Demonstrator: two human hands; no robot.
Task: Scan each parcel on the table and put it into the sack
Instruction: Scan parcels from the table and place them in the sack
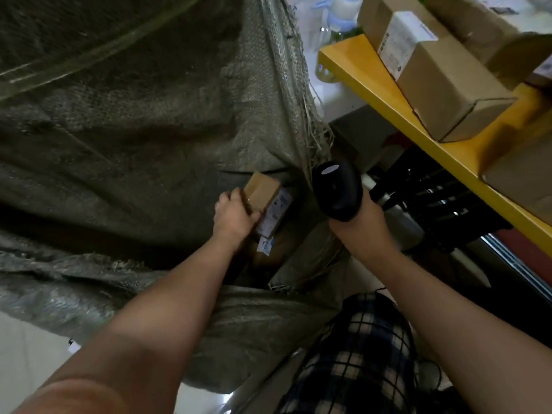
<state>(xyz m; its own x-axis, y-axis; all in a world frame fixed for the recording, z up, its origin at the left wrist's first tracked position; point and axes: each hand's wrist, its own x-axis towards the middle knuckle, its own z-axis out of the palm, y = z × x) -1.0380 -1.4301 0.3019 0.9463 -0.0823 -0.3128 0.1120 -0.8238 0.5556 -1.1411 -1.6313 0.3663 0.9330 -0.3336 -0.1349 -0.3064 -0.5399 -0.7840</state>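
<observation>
1. While its fingers curl round the near end of a small brown cardboard parcel (pixel 263 194), the left hand (pixel 234 215) holds that box inside the open mouth of the sack (pixel 134 130). A white printed label wraps one long face of the box.
2. The right hand (pixel 366 218) grips the handle of a black scanner (pixel 337 189). Its smooth, rounded plastic head points up, just beside the sack's rim.
3. The sack is coarse grey-green woven cloth, crumpled into deep folds, with loose straw-like strands fraying from its edge. Deeper inside, under the held parcel, lies a second carton (pixel 268 249) with a white label, mostly hidden.
4. To the upper right runs the flat yellow edge of the table (pixel 385 94). On it sit rectangular cardboard boxes, the nearest a long box (pixel 448 88) with a white label wrapped round its middle.
5. Dark-and-white plaid cloth (pixel 358 339) covers the person's lap below, and a blurred pale bottle (pixel 343 13) with a blue collar stands beyond the table.
</observation>
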